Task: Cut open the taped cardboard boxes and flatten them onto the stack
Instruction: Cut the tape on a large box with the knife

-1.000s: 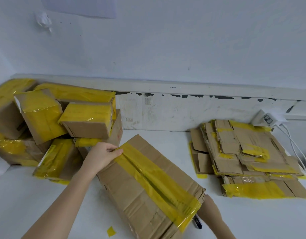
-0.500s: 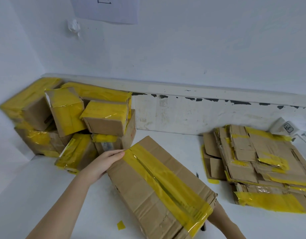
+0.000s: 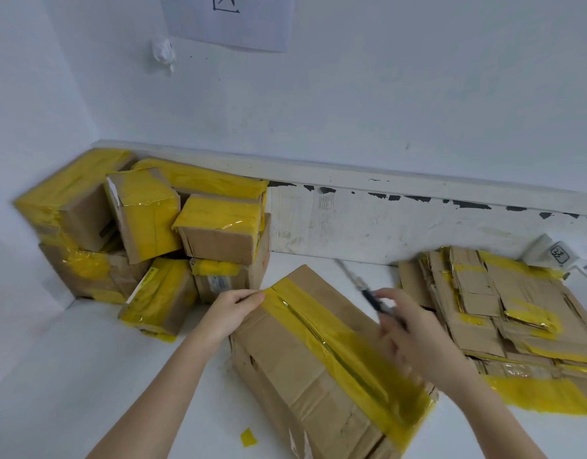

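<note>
A long cardboard box (image 3: 285, 356) sealed with a yellow tape strip lies in front of me on the white table. My left hand (image 3: 230, 309) presses on its far left corner, fingers on the tape end. My right hand (image 3: 414, 339), blurred by motion, grips a dark utility knife (image 3: 361, 288) above the box's right side, its blade pointing up and away. A stack of flattened cardboard (image 3: 504, 313) with yellow tape lies at the right.
A pile of several taped boxes (image 3: 146, 233) fills the left corner against the wall. A white charger with cables (image 3: 550, 255) sits behind the flattened stack. A yellow tape scrap (image 3: 248, 437) lies on the table (image 3: 70, 376) near my left forearm.
My right hand came up from behind the box's near end, now holding the knife over the box. The view shifted left and upward. My left hand stays on the corner.
</note>
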Demonstrator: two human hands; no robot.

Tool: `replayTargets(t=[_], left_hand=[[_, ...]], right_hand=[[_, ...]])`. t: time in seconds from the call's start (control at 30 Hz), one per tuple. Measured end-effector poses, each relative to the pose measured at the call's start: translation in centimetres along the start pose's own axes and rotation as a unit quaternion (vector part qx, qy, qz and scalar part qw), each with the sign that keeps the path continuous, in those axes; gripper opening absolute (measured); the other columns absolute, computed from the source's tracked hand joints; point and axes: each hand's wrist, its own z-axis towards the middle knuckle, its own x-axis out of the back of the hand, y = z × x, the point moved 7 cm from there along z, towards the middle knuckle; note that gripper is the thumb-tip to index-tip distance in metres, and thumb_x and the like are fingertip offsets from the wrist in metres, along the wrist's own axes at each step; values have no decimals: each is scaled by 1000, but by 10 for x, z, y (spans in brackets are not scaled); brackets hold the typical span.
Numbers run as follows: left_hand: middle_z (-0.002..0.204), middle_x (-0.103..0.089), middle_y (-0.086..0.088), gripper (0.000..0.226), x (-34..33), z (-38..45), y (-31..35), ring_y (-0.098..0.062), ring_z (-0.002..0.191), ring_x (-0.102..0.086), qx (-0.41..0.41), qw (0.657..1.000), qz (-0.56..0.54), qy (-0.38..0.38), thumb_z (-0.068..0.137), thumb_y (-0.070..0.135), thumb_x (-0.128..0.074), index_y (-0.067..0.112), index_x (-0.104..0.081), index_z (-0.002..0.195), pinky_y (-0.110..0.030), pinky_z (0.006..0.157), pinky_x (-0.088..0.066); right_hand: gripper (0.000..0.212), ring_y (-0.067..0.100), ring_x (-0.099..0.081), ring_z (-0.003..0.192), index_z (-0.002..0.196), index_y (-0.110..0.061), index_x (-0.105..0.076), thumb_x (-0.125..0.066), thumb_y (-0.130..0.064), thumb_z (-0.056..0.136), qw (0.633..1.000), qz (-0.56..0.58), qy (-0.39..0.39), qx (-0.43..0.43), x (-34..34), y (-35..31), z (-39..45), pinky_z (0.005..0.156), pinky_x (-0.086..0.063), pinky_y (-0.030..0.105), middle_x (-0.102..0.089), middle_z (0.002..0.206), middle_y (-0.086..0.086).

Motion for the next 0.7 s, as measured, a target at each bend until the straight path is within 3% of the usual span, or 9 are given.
replayTargets(t=[0.1, 0.17, 0.23, 0.37, 0.57, 0.7], left_hand=[[98, -68, 11, 17, 1, 0, 1, -2, 93, -60, -2, 1000, -6, -4, 95, 23, -51, 23, -65, 105, -17, 78, -47], [93, -66, 15, 16, 1, 0, 1, 2, 90, -59, -2, 1000, -12, 1, 96, 22, -51, 26, -64, 104, -16, 77, -46], [95, -65, 13, 19, 0, 0, 1, -1, 93, -59, -2, 1000, -12, -1, 96, 23, -51, 22, -64, 109, -21, 85, -47], [108, -66, 3, 26, 2, 2, -1, -12, 105, -58, 6, 1000, -2, 1, 95, 25, -52, 15, -64, 116, -32, 100, -44], [117, -64, 1, 32, 1, 2, -1, -13, 112, -56, 9, 1000, 7, -4, 95, 28, -51, 13, -62, 121, -36, 105, -41], [119, -64, 1, 32, 1, 1, -1, -13, 113, -55, 12, 1000, 10, -4, 95, 27, -52, 13, -61, 122, -36, 106, -40]], right_hand=[[45, 17, -55, 61, 136, -39, -36, -40, -16, 98, 990, -116, -38, 67, -32, -37, 9, 61, -48, 27, -66, 84, 4], [49, 24, -54, 71, 141, -44, -28, -34, -19, 100, 978, -186, -40, 80, -47, -52, 16, 69, -47, 32, -59, 78, 2], [50, 25, -50, 72, 142, -46, -25, -32, -18, 100, 966, -245, -42, 77, -57, -57, 21, 69, -46, 32, -51, 72, -2], [59, 25, -59, 79, 141, -47, -24, -36, -9, 97, 951, -296, -51, 68, -64, -54, 25, 70, -51, 35, -61, 91, 3], [56, 20, -41, 59, 139, -33, -31, -42, -2, 94, 920, -374, -54, 103, -60, -72, 22, 52, -38, 28, -37, 66, -3], [58, 25, -56, 78, 142, -27, -29, -41, 2, 93, 895, -422, -73, 126, -57, -80, 14, 59, -38, 29, -44, 79, 4]])
